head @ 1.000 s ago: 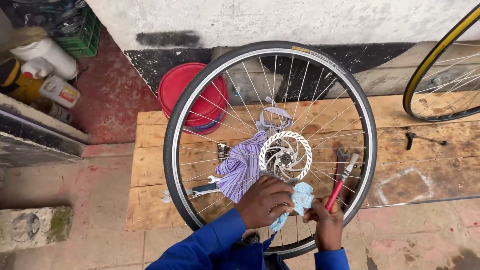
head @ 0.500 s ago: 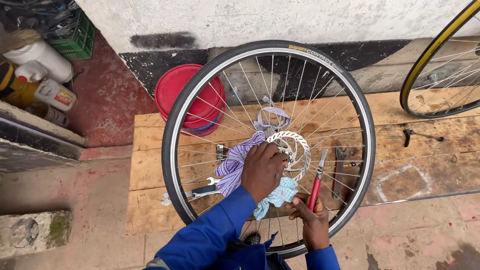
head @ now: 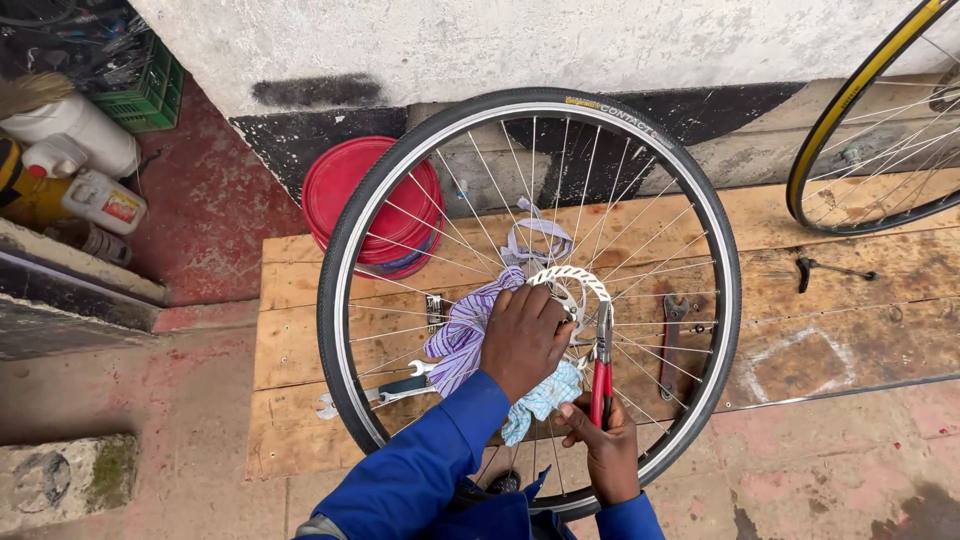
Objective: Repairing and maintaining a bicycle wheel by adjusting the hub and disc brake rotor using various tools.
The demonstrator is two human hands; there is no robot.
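A spoked bicycle wheel (head: 345, 240) with a black tyre lies flat over a wooden platform (head: 300, 330). At its hub sits a silver brake disc (head: 570, 280). My left hand (head: 522, 340) is closed over the hub, pressing a light blue cloth (head: 540, 400) against it. A purple striped rag (head: 460, 335) lies under the spokes beside it. My right hand (head: 600, 450) grips red-handled pliers (head: 602, 365), whose jaws reach the disc's right edge.
A stack of red bowls (head: 350, 195) stands under the wheel's far left. Wrenches (head: 385, 392), a spanner (head: 672, 340) and a black tool (head: 830, 268) lie on the boards. White bottles (head: 85, 165) sit at far left, a yellow-rimmed wheel (head: 850, 110) at far right.
My left hand moved up from below the disc onto the hub, covering it with the blue cloth. The pliers swung upright and in toward the disc's right edge.
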